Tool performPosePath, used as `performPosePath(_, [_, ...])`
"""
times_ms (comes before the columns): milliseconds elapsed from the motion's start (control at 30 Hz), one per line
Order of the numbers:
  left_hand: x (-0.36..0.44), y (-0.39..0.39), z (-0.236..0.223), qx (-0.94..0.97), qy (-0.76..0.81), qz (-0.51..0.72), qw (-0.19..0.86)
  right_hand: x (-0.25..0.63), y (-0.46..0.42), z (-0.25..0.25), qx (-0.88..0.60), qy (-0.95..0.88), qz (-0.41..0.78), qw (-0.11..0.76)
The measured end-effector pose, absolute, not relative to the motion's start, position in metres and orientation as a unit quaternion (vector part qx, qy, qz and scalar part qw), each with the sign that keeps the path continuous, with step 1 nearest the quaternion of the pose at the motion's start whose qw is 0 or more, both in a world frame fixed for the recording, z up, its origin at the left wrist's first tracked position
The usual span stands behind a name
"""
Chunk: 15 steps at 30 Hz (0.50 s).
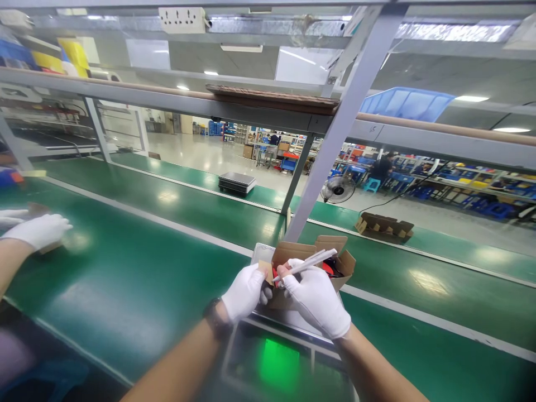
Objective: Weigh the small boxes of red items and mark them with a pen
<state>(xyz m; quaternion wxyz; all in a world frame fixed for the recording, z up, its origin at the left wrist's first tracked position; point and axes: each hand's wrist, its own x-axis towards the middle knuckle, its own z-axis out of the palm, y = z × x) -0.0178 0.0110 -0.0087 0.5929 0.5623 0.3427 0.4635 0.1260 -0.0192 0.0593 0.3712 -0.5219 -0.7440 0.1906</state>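
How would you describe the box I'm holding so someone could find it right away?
On the green conveyor belt, look at the near edge where two white-gloved hands meet. The small open cardboard box sits between them, red inside, unlike the empty flattened carton farther back.

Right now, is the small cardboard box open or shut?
Open: the cardboard box has its flaps standing up, with red contents showing inside.

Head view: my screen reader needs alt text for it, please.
Two white-gloved hands work at an open cardboard box on a green conveyor: the left hand steadies it, the right hand holds a white pen. A co-worker's gloved hand rests at far left.
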Motion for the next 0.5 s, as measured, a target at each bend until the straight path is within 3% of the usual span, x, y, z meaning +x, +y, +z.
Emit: performPosePath(500, [-0.0176, 0.0101, -0.0088, 0.561, 0.346, 0.461, 0.594, 0.1251, -0.0216, 0.0599, -0.519, -0.727, 0.203, 0.402])
